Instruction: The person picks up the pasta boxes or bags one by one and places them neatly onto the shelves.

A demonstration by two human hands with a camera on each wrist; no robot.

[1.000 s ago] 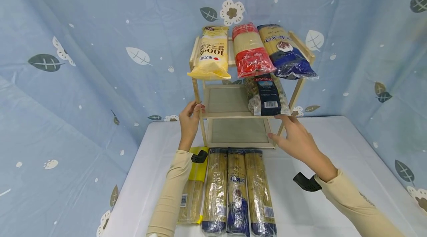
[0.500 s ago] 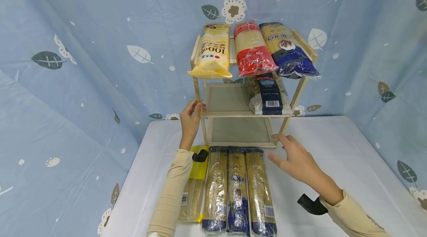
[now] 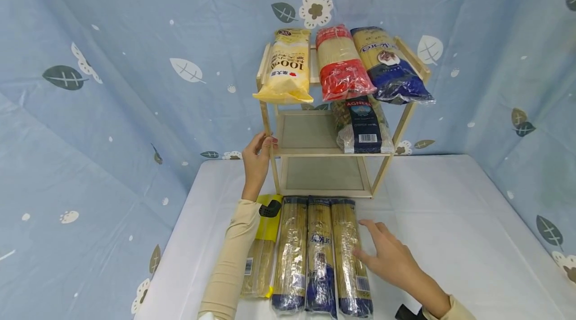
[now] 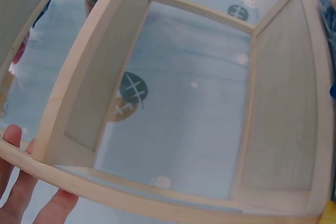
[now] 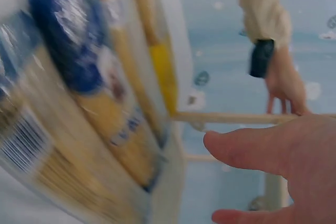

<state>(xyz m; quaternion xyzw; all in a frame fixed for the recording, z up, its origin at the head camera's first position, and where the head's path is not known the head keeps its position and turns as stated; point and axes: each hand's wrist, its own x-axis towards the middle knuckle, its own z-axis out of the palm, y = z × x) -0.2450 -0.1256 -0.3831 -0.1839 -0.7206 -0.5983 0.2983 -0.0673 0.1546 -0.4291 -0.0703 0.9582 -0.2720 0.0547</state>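
- Change from the earlier frames: the right hand (image 3: 390, 259) has come away from the lower right post of the wooden rack (image 3: 382, 172) and dropped toward the bottom centre of the head view. The left hand (image 3: 256, 162) keeps its place on the rack's left post.
- Position of the nearest packet: three pasta packets lie side by side at lower centre of the head view, in front of the rack. The rightmost packet (image 3: 350, 258) lies directly left of the right hand, thumb tip at its right edge; contact cannot be confirmed.
- Right hand: open, fingers spread and nearly straight, palm down over the white tablecloth (image 3: 450, 220). It holds nothing. The right wrist view is blurred and shows only thumb and palm beside the packets.
- Left hand: fingers curled round the front left post at the height of the middle shelf, at centre left of the head view. The left wrist view shows fingertips (image 4: 16, 192) against the wooden rail.
- A yellow packet (image 3: 263, 250) lies partly under the left sleeve (image 3: 229, 260), left of the three packets.
- Top shelf, upper centre: a yellow bag (image 3: 285, 67), a red bag (image 3: 342, 65) and a blue bag (image 3: 389, 67). Middle shelf, right side: a dark blue packet (image 3: 363, 127).
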